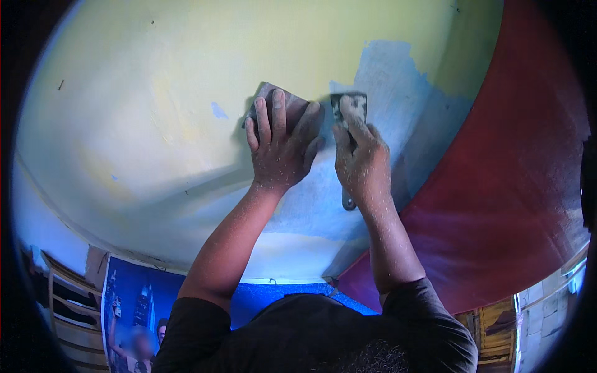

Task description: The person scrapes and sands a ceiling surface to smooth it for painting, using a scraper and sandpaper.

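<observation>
My left hand has its fingers spread over a dark brown square piece, flat like a sheet or plate, and holds it at the yellow painted surface. Whether it is sandpaper or something stiffer I cannot tell. To its right, my right hand is closed around a scraper with a wide, stained metal blade. One finger lies along the blade, and the handle's end shows below the palm. The blade is at the edge of a bluish-grey bare patch in the yellow paint. Pale specks cover both hands and forearms.
A dark red surface curves along the right side. At the lower left are a blue picture with people and wooden shelves. Wooden slats and pale blocks show at the lower right.
</observation>
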Available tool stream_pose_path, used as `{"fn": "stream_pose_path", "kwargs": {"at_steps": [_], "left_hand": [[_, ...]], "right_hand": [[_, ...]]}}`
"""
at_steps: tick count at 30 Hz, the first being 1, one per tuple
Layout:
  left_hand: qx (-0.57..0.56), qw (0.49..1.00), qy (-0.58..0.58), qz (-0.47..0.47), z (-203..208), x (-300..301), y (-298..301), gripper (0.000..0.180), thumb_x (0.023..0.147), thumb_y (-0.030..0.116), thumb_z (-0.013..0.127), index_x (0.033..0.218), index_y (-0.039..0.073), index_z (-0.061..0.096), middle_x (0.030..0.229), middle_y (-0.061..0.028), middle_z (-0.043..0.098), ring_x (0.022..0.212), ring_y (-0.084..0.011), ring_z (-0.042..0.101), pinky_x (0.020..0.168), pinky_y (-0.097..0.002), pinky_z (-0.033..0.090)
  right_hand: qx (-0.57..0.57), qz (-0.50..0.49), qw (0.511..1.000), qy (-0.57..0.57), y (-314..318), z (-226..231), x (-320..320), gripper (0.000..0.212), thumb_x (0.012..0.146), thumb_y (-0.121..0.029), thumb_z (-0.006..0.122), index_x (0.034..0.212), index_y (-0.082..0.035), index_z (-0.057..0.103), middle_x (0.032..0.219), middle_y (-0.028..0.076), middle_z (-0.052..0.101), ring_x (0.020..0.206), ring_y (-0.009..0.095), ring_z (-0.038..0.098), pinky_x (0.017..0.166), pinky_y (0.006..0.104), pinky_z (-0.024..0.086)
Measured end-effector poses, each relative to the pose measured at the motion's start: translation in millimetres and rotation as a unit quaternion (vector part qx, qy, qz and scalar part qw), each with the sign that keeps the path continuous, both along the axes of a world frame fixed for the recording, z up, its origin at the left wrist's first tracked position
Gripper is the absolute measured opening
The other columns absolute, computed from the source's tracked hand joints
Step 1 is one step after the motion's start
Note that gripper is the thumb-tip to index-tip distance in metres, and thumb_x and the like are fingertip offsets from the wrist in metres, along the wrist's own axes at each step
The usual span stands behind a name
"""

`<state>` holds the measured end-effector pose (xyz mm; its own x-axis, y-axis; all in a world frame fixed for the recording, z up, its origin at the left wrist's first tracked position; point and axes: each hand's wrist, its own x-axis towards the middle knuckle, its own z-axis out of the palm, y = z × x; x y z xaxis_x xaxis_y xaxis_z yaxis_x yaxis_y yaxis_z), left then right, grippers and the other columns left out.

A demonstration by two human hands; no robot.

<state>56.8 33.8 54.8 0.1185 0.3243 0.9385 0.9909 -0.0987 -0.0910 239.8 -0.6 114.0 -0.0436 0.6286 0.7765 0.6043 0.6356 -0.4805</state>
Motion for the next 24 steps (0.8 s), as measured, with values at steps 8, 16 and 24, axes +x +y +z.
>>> {"fn": "stream_pose_path", "kwargs": {"at_steps": [8, 16, 24], "left_hand": [[-0.017, 1.0, 0.008, 0.021, 0, 0, -2, 0.063, 0.111, 0.064, 0.05, 0.167, 0.036, 0.054, 0.183, -0.0255, 0.023, 0.168, -0.0533, 0.017, 0.13, -0.071, 0.009], [-0.011, 1.0, 0.007, 0.016, -1, 0, -1, 0.063, 0.111, 0.063, 0.05, 0.167, 0.036, 0.053, 0.182, -0.0257, 0.023, 0.168, -0.0525, 0.017, 0.13, -0.0699, 0.008], [-0.01, 1.0, 0.003, -0.001, 1, 2, -1, 0.064, 0.11, 0.062, 0.053, 0.167, 0.034, 0.054, 0.182, -0.0259, 0.024, 0.168, -0.0534, 0.017, 0.129, -0.0722, 0.008]], "right_hand": [[0.043, 0.018, 0.999, 0.015, 8, 10, -7, 0.047, 0.108, -0.016, 0.069, 0.156, -0.014, 0.065, 0.112, 0.028, 0.075, 0.098, 0.045, 0.076, 0.087, 0.0508, 0.06], [0.01, 0.015, 1.0, 0.02, 6, 8, -5, 0.049, 0.109, -0.019, 0.066, 0.158, -0.019, 0.064, 0.109, 0.029, 0.073, 0.098, 0.051, 0.074, 0.086, 0.055, 0.06], [0.015, 0.011, 1.0, 0.017, 5, -19, 1, 0.049, 0.109, -0.02, 0.066, 0.158, -0.021, 0.064, 0.111, 0.03, 0.073, 0.099, 0.05, 0.074, 0.086, 0.0551, 0.06]]}}
